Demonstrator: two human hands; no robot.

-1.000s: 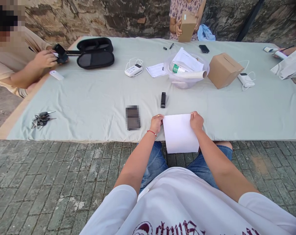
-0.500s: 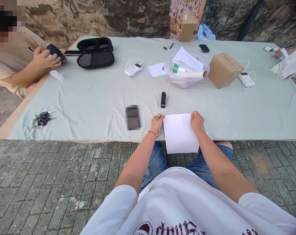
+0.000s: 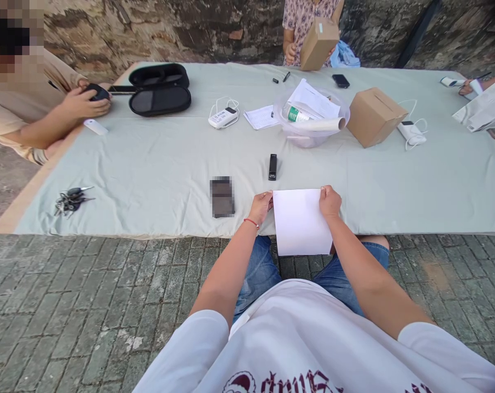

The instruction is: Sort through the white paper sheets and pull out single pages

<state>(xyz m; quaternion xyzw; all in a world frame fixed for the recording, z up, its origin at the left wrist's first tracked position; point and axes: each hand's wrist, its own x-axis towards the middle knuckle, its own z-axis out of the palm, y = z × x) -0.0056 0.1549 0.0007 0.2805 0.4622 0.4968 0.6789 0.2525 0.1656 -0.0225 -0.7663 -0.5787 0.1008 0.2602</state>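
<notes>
A blank white sheet of paper [image 3: 302, 224] is held over the table's front edge, its lower part hanging above my lap. My right hand [image 3: 330, 202] is closed on the sheet's upper right corner, thumb on top. At the upper left edge, my left hand [image 3: 261, 207] has its fingers bent together against the paper; how much of the sheet lies between them is partly hidden. Just beyond the paper lies a small black device [image 3: 272, 167] with a little display. A dark blurred-out rectangular object [image 3: 222, 197] rests left of my left hand.
On the cloth-covered table [image 3: 169, 164] are keys [image 3: 72, 201], an open black case [image 3: 160, 90], a white corded device [image 3: 223, 117], a plastic basin [image 3: 305, 140] of papers and a cardboard box [image 3: 376, 117]. People sit at the left, far side and right.
My left hand has shifted slightly left along the paper's edge, its thumb off the corner. The sheet and right hand barely moved. The person opposite has tilted a cardboard box.
</notes>
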